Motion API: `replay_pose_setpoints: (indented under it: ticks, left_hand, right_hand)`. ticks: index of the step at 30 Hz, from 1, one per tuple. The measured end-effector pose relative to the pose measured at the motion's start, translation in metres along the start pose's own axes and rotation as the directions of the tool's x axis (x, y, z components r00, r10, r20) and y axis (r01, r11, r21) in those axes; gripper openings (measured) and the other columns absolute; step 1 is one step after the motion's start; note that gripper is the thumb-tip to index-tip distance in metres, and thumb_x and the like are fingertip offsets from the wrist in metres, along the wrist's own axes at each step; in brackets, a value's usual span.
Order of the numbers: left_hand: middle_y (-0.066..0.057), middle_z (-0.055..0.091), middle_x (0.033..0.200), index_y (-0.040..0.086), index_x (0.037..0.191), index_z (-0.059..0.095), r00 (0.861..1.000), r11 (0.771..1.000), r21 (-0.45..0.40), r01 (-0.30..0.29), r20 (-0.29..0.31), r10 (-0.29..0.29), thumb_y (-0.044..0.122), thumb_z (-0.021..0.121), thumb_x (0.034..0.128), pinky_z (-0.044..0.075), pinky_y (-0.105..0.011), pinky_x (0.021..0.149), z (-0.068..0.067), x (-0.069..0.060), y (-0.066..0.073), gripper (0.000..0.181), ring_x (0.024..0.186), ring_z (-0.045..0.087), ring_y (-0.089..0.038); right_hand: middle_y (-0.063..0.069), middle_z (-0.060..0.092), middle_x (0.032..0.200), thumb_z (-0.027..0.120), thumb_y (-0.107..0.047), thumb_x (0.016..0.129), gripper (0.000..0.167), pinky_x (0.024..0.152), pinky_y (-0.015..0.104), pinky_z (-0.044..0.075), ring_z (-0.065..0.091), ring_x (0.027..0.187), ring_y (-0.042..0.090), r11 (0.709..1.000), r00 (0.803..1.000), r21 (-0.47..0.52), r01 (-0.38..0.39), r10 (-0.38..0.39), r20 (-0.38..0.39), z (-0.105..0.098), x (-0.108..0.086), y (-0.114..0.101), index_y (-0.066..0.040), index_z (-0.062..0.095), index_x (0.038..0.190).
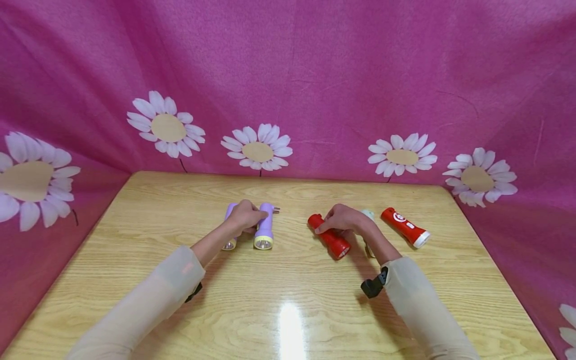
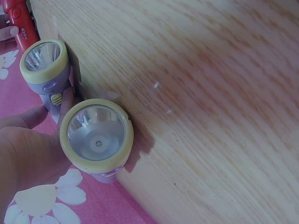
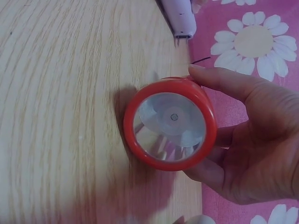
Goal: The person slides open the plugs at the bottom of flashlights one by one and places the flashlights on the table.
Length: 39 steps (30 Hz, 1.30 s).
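Note:
My left hand (image 1: 245,216) pinches a purple flashlight (image 1: 265,226) with a pale yellow rim, its plug prongs sticking out at the far end. Just left of it lies a second purple flashlight (image 1: 229,244), partly covered by that hand; in the left wrist view its yellow-rimmed lens (image 2: 96,135) faces the camera. My right hand (image 1: 345,220) grips a red flashlight (image 1: 330,241) between thumb and fingers, lens end toward me. The red rim (image 3: 210,116) of this flashlight shows close up in the right wrist view.
Behind the right wrist is a pale, mostly hidden object (image 1: 368,214). Farther right lies another red flashlight (image 1: 405,227) with a white rim and white emblem. The wooden table (image 1: 252,310) meets a pink flowered cloth (image 1: 315,100) at its back and sides.

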State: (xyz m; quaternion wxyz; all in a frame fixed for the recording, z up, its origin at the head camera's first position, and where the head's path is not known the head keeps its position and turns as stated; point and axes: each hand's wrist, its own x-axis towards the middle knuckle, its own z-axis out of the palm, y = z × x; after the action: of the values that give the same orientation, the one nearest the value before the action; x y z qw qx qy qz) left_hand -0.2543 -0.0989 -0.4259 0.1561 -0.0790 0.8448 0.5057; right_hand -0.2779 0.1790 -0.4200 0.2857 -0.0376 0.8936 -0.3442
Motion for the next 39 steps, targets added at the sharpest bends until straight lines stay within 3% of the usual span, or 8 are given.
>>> replay_pose_setpoints:
  ticks: [5,12,17,20,24,32,39]
  left_hand:
    - [-0.014,0.060,0.095,-0.012,0.112,0.062,1.000,1.000,-0.002,0.003,-0.002,-0.003,0.013,0.066,0.0956,0.061,-0.030,0.067,-0.0001,-0.0003,0.0004,0.031,0.081,0.067,-0.024]
    - [-0.016,0.061,0.097,-0.012,0.111,0.062,1.000,1.000,-0.017,-0.001,0.005,0.001,0.013,0.066,0.0955,0.061,-0.031,0.068,-0.0008,-0.0006,0.0006,0.030,0.084,0.066,-0.024]
    - [-0.019,0.062,0.104,-0.012,0.114,0.061,1.000,1.000,-0.031,0.006,0.019,-0.006,0.014,0.065,0.0963,0.061,-0.031,0.070,-0.0020,0.0001,-0.0004,0.032,0.087,0.067,-0.026]
    - [-0.019,0.062,0.105,-0.013,0.114,0.061,1.000,0.999,-0.040,0.009,0.024,-0.008,0.014,0.065,0.0963,0.061,-0.032,0.071,-0.0020,0.0005,-0.0007,0.032,0.088,0.067,-0.027]
    - [-0.018,0.061,0.103,-0.013,0.112,0.061,1.000,0.999,-0.043,0.005,0.023,-0.004,0.014,0.066,0.0960,0.061,-0.032,0.071,-0.0016,0.0014,-0.0021,0.032,0.090,0.067,-0.028]
    - [-0.018,0.061,0.102,-0.014,0.112,0.061,1.000,0.999,-0.050,-0.002,0.022,0.003,0.013,0.066,0.0955,0.061,-0.033,0.070,-0.0011,0.0015,-0.0023,0.032,0.090,0.067,-0.028]
    - [-0.018,0.062,0.101,-0.013,0.111,0.063,1.000,0.999,-0.034,-0.002,0.027,0.003,0.015,0.066,0.0952,0.061,-0.033,0.070,-0.0039,-0.0001,-0.0015,0.032,0.085,0.068,-0.027]
  right_hand:
    - [0.003,0.054,0.084,0.083,-0.021,0.080,0.040,0.064,0.026,0.050,0.051,0.074,0.013,1.000,1.000,-0.001,0.000,0.000,0.006,0.0002,0.0001,-0.0012,0.001,0.058,0.102]
    - [0.001,0.051,0.077,0.084,-0.021,0.080,0.034,0.062,0.024,0.042,0.047,0.071,0.013,1.000,1.000,-0.019,0.019,-0.019,0.004,0.0000,0.0021,0.0001,-0.003,0.057,0.091]
    - [0.003,0.054,0.083,0.082,-0.021,0.080,0.036,0.065,0.025,0.044,0.049,0.075,0.014,0.999,1.000,-0.031,0.028,-0.028,-0.003,0.0001,0.0022,0.0006,0.000,0.059,0.098]
    - [0.001,0.052,0.075,0.082,-0.021,0.080,0.029,0.061,0.024,0.041,0.048,0.071,0.013,0.998,0.999,-0.049,0.039,-0.039,-0.007,0.0007,0.0023,0.0008,-0.004,0.059,0.085]
    - [-0.003,0.046,0.065,0.082,-0.022,0.080,0.032,0.057,0.023,0.036,0.044,0.065,0.011,0.997,0.999,-0.066,0.048,-0.049,-0.013,0.0017,0.0033,0.0009,-0.011,0.054,0.070]
    - [-0.005,0.043,0.062,0.082,-0.024,0.080,0.036,0.056,0.022,0.034,0.042,0.062,0.010,0.994,0.998,-0.091,0.063,-0.065,-0.018,0.0018,0.0048,0.0013,-0.013,0.051,0.065]
    - [-0.005,0.038,0.058,0.082,-0.023,0.080,0.044,0.055,0.023,0.032,0.039,0.059,0.010,0.997,0.997,-0.029,0.072,-0.073,-0.026,0.0016,0.0034,-0.0007,-0.014,0.044,0.060]
